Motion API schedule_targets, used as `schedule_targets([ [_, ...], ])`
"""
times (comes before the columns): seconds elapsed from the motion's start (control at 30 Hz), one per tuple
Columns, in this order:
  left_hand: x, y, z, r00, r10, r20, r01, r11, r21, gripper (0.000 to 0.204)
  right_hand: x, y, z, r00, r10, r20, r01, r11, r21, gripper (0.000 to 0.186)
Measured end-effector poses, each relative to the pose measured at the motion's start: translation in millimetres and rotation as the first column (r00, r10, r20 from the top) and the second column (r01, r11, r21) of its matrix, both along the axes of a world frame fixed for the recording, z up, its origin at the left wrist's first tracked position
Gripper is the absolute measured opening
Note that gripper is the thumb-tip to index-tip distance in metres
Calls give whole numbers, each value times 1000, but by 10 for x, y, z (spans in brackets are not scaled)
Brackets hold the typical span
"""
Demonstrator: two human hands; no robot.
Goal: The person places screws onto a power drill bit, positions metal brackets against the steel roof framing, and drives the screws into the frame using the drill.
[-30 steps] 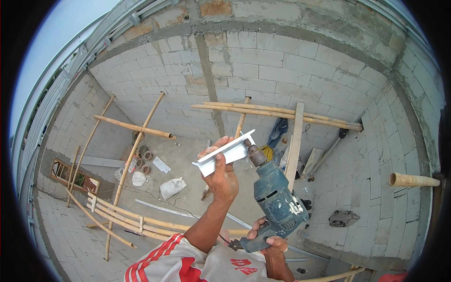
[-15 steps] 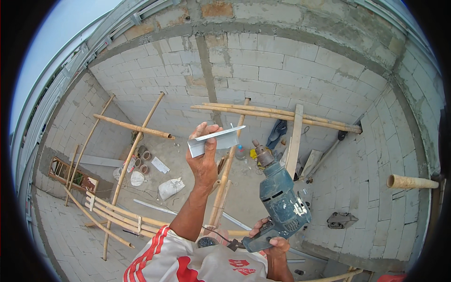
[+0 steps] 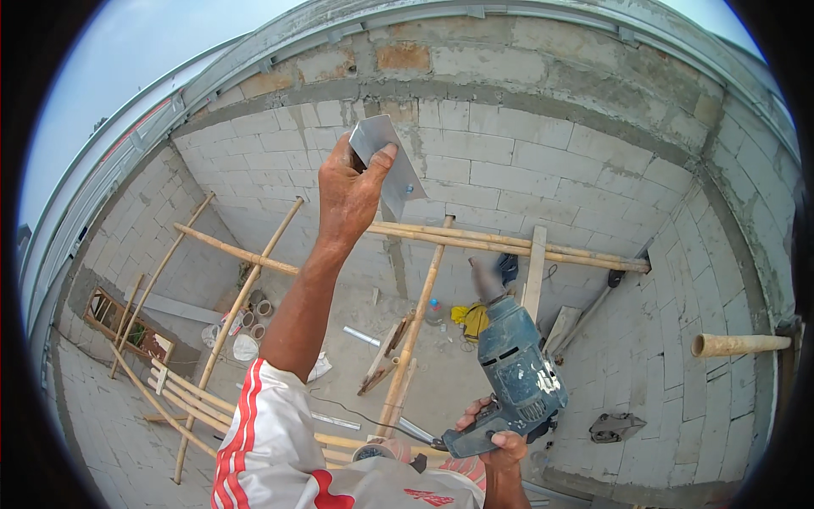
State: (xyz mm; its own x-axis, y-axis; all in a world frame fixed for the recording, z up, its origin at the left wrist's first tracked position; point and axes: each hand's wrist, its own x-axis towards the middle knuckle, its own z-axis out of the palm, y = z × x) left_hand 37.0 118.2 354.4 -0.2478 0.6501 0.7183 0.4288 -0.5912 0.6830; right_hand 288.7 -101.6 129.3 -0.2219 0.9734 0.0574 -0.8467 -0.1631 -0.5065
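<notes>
My left hand is raised in front of the block wall, its thumb and fingers closed on a bent piece of galvanized metal angle. A small screw sits in the lower part of that metal. Down to the right, my right hand is wrapped round the handle of a worn blue-green electric drill. The drill points up and away, and its chuck is blurred. Whether a bit is fitted, I cannot make out. A dark cord runs left from the drill handle.
Bamboo poles form scaffolding high above the floor, with a plank across them. Grey block walls surround the space, and metal roof channels run along their top. Buckets and a yellow item lie far below.
My left hand has risen with the metal angle, which has turned from lying nearly level to slanting downward. The drill has shifted slightly lower in view, still in my right hand. The view has tilted upward.
</notes>
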Motion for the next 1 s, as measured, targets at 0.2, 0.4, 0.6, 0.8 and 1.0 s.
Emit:
schedule_targets([
  [0.2, -45, 195, 678, 998, -55, -35, 61, 974, 219, 31, -97, 26, 75, 1000, -4, 16, 4, 1000, 22, 64],
  [0.4, 78, 468, 1498, 979, 27, -200, 0, 991, 135, 30, -157, 14, 153, 998, -35, 43, 36, 999, -20, 64],
  [0.6, -45, 1262, 1859, 977, 3, -211, 28, 989, 142, 38, -189, 19, 152, 995, -91, 48, 92, 996, -21, 65],
  [0.8, 57, 1366, 1993, 959, 81, -272, -40, 987, 153, 38, -151, 22, 181, 990, -117, 77, 118, 993, -9, 65],
  [1.0, 88, 1488, 2101, 986, 95, -135, -43, 936, 351, 37, -168, 44, 251, 985, -140, 96, 138, 990, 26, 63],
])
